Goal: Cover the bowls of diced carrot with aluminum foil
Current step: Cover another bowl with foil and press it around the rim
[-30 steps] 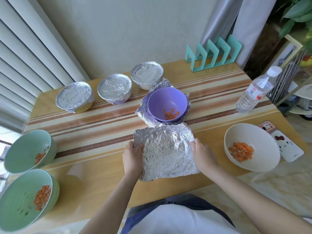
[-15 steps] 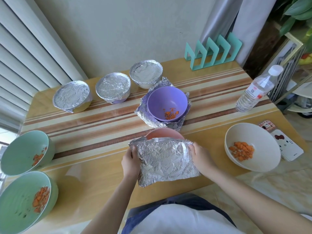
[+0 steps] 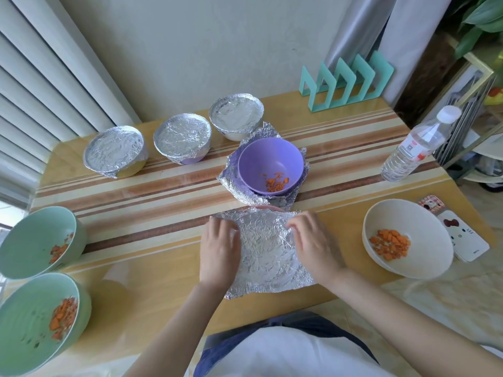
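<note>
A crinkled foil sheet [image 3: 265, 257] lies over a pink bowl [image 3: 266, 207] at the table's near middle; only a sliver of the bowl's far rim shows. My left hand [image 3: 220, 248] lies on the sheet's left side with its fingers bent over the far-left edge. My right hand [image 3: 313, 246] is on the right side and pinches the foil near the far edge. A purple bowl [image 3: 270, 165] with diced carrot stands uncovered on another foil sheet [image 3: 231, 180] just behind. Three foil-covered bowls [image 3: 181, 141] line the back.
Two green bowls [image 3: 40, 240] [image 3: 40, 322] with carrot stand at the left edge. A white bowl [image 3: 405, 238] with carrot stands at the right, a phone [image 3: 462, 238] beside it. A water bottle [image 3: 419, 145] and a teal rack [image 3: 348, 80] stand at the back right.
The foil's far edge was lifted off the pink bowl, then laid back over it. Both hands moved from the sheet's sides up onto its top, fingers toward the far edge.
</note>
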### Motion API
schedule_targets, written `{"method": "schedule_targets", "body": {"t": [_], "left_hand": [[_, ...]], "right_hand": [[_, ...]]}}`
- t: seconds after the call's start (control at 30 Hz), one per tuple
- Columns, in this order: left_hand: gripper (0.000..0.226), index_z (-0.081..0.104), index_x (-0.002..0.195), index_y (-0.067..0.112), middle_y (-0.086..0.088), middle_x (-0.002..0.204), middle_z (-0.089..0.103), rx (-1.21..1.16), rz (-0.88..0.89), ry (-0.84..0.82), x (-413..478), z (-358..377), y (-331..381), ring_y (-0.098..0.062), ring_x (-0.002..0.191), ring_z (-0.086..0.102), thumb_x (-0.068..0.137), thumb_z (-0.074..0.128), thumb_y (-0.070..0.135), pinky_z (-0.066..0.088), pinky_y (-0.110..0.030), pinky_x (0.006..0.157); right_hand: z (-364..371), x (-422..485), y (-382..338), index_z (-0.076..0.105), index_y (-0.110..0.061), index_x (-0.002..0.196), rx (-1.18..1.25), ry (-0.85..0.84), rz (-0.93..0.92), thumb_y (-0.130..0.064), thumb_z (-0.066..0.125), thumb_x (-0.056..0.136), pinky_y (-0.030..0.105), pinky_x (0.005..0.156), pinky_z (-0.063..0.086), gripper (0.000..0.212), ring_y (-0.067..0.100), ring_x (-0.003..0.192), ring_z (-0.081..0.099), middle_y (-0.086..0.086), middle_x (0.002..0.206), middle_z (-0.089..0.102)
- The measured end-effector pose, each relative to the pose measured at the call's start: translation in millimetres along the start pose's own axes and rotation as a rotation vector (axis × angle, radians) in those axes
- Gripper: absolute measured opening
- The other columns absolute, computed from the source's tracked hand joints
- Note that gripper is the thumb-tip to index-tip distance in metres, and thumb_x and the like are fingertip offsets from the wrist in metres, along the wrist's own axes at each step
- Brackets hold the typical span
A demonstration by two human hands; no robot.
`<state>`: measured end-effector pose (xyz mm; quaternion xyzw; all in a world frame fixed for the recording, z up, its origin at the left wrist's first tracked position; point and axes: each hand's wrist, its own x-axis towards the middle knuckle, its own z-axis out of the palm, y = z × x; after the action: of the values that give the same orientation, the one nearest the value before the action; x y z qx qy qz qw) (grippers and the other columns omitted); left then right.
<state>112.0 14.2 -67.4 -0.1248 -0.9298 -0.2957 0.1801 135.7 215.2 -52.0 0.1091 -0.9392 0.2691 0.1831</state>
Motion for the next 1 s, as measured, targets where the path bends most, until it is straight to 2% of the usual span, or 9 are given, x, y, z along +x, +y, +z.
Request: {"method": "schedule_targets", "body": {"t": [0.1,0.2,0.27,0.37,0.6,0.7,0.77,0.9,1.0], "left_hand": [[0.012,0.048,0.097,0.017,-0.002,0.100,0.048,0.089,0.233,-0.137,4.7,11.0,8.4,-0.020,0.090,0.047,0.085,0.046,0.018,0.036,-0.030,0.077],[0.026,0.059,0.108,0.013,-0.004,0.119,0.058,0.237,0.314,-0.273,5.3,22.1,6.4,-0.025,0.121,0.046,0.083,0.053,0.019,0.031,-0.036,0.100],[0.043,0.059,0.119,0.009,-0.006,0.133,0.053,0.317,0.269,-0.381,4.0,26.8,1.7,-0.028,0.133,0.039,0.078,0.067,0.019,0.021,-0.042,0.112],[0.058,0.050,0.132,0.006,-0.007,0.145,0.041,0.335,0.184,-0.489,3.0,28.9,-3.7,-0.028,0.138,0.030,0.080,0.070,0.023,0.012,-0.043,0.114],[0.059,0.030,0.144,0.008,-0.007,0.152,0.023,0.332,0.105,-0.551,1.3,27.7,-5.9,-0.023,0.142,0.015,0.092,0.033,0.036,0.002,-0.035,0.116],[0.058,0.007,0.148,0.015,0.006,0.152,-0.006,0.223,0.061,-0.532,2.2,29.5,-9.0,-0.010,0.140,-0.011,0.099,0.030,0.036,-0.012,-0.023,0.114],[0.058,0.007,0.148,0.017,0.010,0.151,-0.007,0.138,0.041,-0.505,3.4,29.9,-10.3,-0.004,0.139,-0.012,0.100,0.035,0.030,-0.011,-0.018,0.112],[0.053,0.027,0.145,0.014,0.001,0.151,0.027,0.011,-0.053,-0.472,11.0,29.1,-7.3,-0.017,0.139,0.022,0.096,0.045,0.019,0.017,-0.027,0.113],[0.044,0.042,0.138,0.014,-0.003,0.132,0.048,0.011,-0.060,-0.412,13.1,29.4,-6.9,-0.025,0.119,0.042,0.094,0.048,0.015,0.035,-0.037,0.099]], "right_hand": [[20.8,7.8,-8.0,0.052,-0.008,0.110,-0.038,-0.154,-0.149,0.016,0.063,0.071,0.030,0.103,0.034,0.047,0.021,0.114,0.051,0.011,0.111,0.060],[36.3,7.8,-1.2,0.052,0.001,0.126,-0.249,-0.297,-0.120,0.002,0.055,0.078,0.040,0.112,0.018,0.048,0.032,0.130,0.044,0.017,0.134,0.052],[40.8,4.6,6.0,0.048,0.003,0.132,-0.334,-0.382,-0.036,-0.003,0.067,0.072,0.039,0.110,0.013,0.063,0.034,0.132,0.041,0.018,0.140,0.046],[45.0,1.5,12.5,0.045,0.002,0.135,-0.348,-0.451,0.043,-0.012,0.076,0.070,0.037,0.110,0.010,0.074,0.033,0.134,0.038,0.018,0.144,0.041],[46.1,-3.8,13.7,0.022,0.002,0.145,-0.270,-0.458,0.075,-0.019,0.053,0.092,0.034,0.113,-0.003,0.065,0.034,0.143,0.013,0.017,0.154,0.015],[45.2,-3.6,16.3,0.000,-0.003,0.148,-0.206,-0.462,0.076,-0.022,0.035,0.100,0.029,0.117,-0.012,0.062,0.024,0.146,-0.007,0.009,0.156,-0.008],[43.9,-1.0,15.8,0.000,-0.004,0.148,-0.124,-0.441,0.114,-0.021,0.034,0.100,0.028,0.118,-0.005,0.061,0.020,0.146,-0.004,0.007,0.157,-0.005],[38.5,6.3,12.8,0.017,-0.007,0.148,0.094,-0.392,0.305,-0.013,0.035,0.100,0.012,0.108,0.006,0.052,0.016,0.143,0.017,0.004,0.155,0.018],[35.7,2.5,13.2,0.032,-0.011,0.144,0.103,-0.345,0.334,-0.014,0.035,0.101,0.024,0.105,0.034,0.043,0.020,0.127,0.042,0.002,0.142,0.039]]}}
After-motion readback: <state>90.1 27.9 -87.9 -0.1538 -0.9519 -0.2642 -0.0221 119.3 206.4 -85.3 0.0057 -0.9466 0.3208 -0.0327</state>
